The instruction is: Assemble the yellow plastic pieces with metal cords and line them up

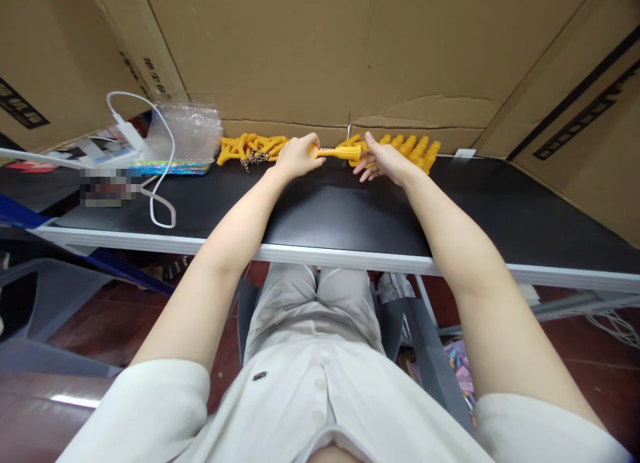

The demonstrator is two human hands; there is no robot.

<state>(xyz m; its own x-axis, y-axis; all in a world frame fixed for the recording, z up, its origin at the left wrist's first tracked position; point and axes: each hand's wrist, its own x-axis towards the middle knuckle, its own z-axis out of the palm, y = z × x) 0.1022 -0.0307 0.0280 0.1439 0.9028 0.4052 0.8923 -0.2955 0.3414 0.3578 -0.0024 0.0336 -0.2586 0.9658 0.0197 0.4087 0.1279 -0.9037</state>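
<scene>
Through the head view I have the left hand (297, 156) closed around one end of an orange piece (347, 153), just above the centre of the frame; its ribbed end sticks out toward the right. Holding it by that end, I judge, leaves the ribbed part exposed for the other hand. The right hand (387, 161) is spread fairly wide, fingers parted, right beside that ribbed end; I cannot tell whether a fingertip touches it.

Behind the left hand, a left heap (247, 146) of orange parts lies with dark metal coils (257, 157) along its near side. Past the right hand, a right heap (423, 149) sits by the rear edge. Having one on each side probably keeps both within a short reach.

Farther out, the cardboard wall (310, 56) stops me moving away toward the top of the frame. The widest room I see is the black worktop (340, 209) between the forearms, down to its silver front edge (345, 256), and more surface at the right of the frame. On the left, I would watch the looped white cable (173, 153) and the clear plastic bag (187, 126), which crowd sideways movement
</scene>
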